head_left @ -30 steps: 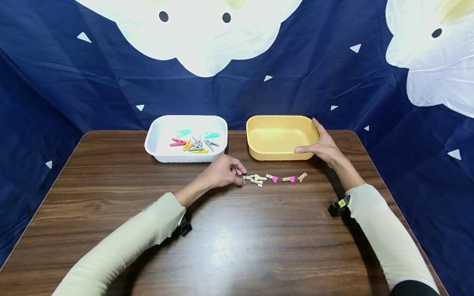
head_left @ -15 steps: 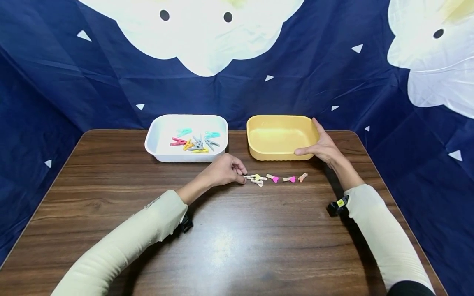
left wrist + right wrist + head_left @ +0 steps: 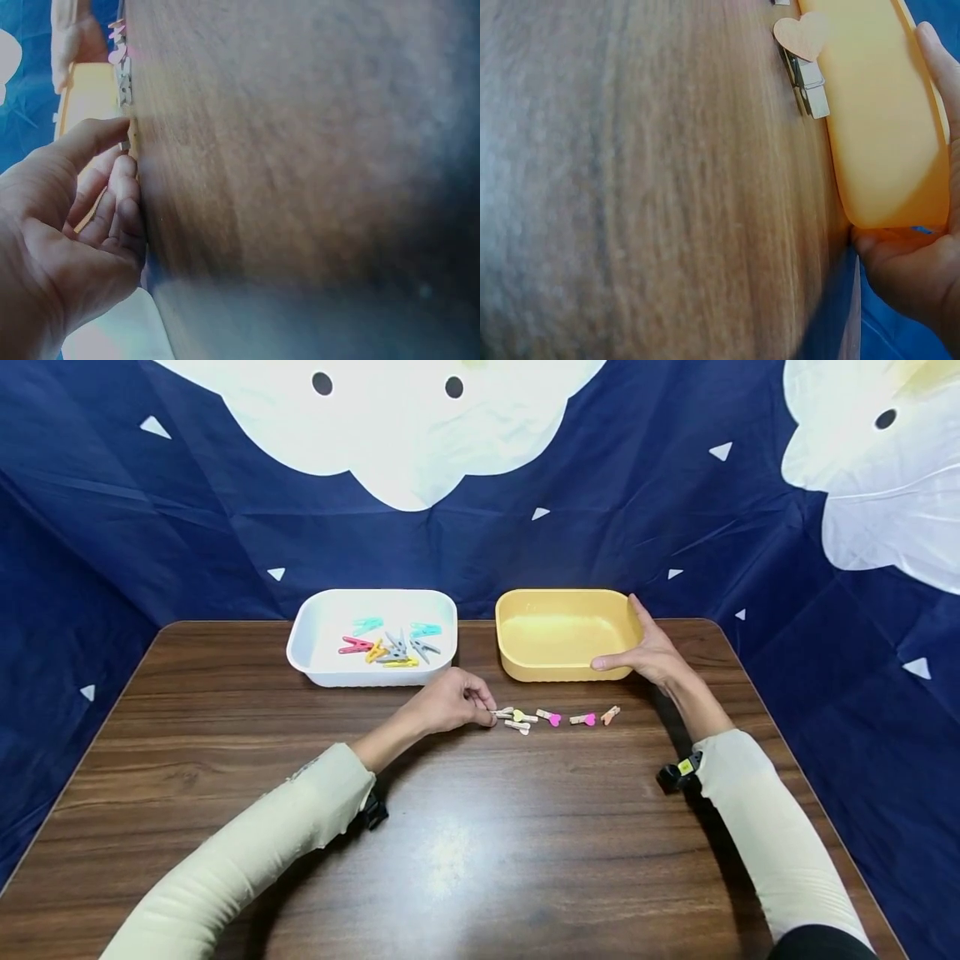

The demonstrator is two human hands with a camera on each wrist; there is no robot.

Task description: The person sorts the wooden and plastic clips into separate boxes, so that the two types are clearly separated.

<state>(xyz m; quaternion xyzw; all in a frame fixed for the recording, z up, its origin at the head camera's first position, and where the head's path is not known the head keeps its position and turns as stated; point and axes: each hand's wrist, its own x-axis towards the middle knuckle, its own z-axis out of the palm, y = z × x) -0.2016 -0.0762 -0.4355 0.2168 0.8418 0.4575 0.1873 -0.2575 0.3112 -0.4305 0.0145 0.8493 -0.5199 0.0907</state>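
My left hand (image 3: 450,700) pinches the end of a small pale wooden clothespin (image 3: 502,713) between thumb and fingertips, low over the table; in the left wrist view a bit of it shows at the fingertips. Right beside it lie a clothespin with a pale yellow heart (image 3: 519,716) and one with a whitish heart (image 3: 517,727). My right hand (image 3: 651,652) grips the right end of a yellow plastic tray (image 3: 570,672), thumb on its near rim, fingers on its far right side.
Rightward lie two clothespins with pink hearts (image 3: 554,719) (image 3: 589,720) and one with an orange heart (image 3: 610,716). A white tray (image 3: 352,677) holding several coloured plastic clothespins stands back left. Dark blue cloth (image 3: 480,543) hangs behind the wooden table (image 3: 465,827).
The left fingertips have closed on the pale clothespin, and its end has shifted a little away from the yellow-heart one. My right hand stays on the yellow tray.
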